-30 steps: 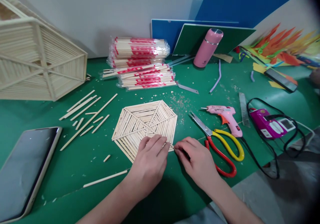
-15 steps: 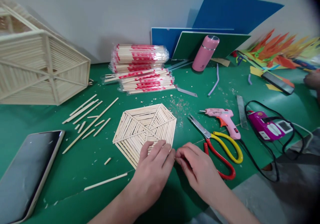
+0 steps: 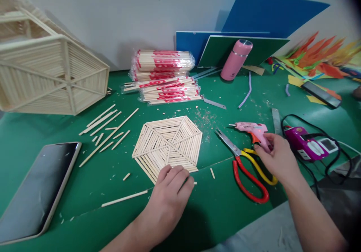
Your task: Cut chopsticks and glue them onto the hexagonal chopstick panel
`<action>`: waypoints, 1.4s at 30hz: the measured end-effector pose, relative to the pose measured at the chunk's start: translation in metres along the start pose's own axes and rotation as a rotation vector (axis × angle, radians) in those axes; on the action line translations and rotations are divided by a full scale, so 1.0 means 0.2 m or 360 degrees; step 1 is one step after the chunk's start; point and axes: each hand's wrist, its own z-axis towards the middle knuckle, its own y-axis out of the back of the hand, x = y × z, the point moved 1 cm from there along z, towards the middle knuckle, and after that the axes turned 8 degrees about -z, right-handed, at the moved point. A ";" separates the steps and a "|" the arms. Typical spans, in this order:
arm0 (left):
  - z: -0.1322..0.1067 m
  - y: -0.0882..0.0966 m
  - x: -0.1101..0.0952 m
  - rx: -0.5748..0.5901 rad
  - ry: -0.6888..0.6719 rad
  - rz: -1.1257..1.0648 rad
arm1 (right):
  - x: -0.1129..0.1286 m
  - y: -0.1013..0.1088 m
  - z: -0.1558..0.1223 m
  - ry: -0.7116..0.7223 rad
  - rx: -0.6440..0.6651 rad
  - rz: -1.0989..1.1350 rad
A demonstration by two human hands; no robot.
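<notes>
A flat hexagonal panel of wooden sticks [image 3: 169, 143], with spokes crossing at its middle, lies on the green table. My left hand [image 3: 167, 199] is at its near edge, fingers curled over a wooden stick [image 3: 195, 183] whose tip pokes out on the right; the hand hides the rest. To the right, my right hand [image 3: 278, 158] is closed round the handle of a pink hot glue gun [image 3: 254, 129], which lies on the table. Beside that hand are scissors [image 3: 237, 152] with one red and one yellow handle. A short stick piece [image 3: 212, 173] lies between my hands.
Loose sticks [image 3: 109, 135] and a phone [image 3: 36, 192] are on the left, below a large stick-built structure [image 3: 87, 80]. Behind stand packed chopsticks [image 3: 166, 79] and a pink bottle [image 3: 236, 60]. A purple power strip [image 3: 306, 143] with cables sits right.
My right hand has left the panel's near corner, moved right and taken hold of the glue gun. A short stick piece now lies where it was. My left hand has shifted slightly down.
</notes>
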 end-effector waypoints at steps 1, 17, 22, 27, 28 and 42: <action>0.00 0.00 0.00 -0.0009 -0.0003 0.0006 | -0.02 -0.01 0.02 -0.0021 0.0042 0.0022; 0.00 -0.05 0.02 0.0002 0.0029 -0.0147 | 0.22 0.20 -0.19 -0.0059 0.0664 0.0925; 0.01 -0.04 0.02 0.0054 0.0034 -0.0153 | 0.28 0.18 -0.40 0.0042 0.1060 0.1066; 0.03 -0.02 0.01 0.0055 0.0012 -0.0080 | 0.25 0.13 -0.47 0.0336 0.0912 0.0893; 0.03 -0.02 0.01 0.0051 0.0020 -0.0066 | 0.25 0.13 -0.48 0.0345 0.0853 0.0844; 0.04 -0.03 0.01 0.0181 0.0059 0.0038 | 0.23 0.13 -0.55 0.0507 0.0723 0.0596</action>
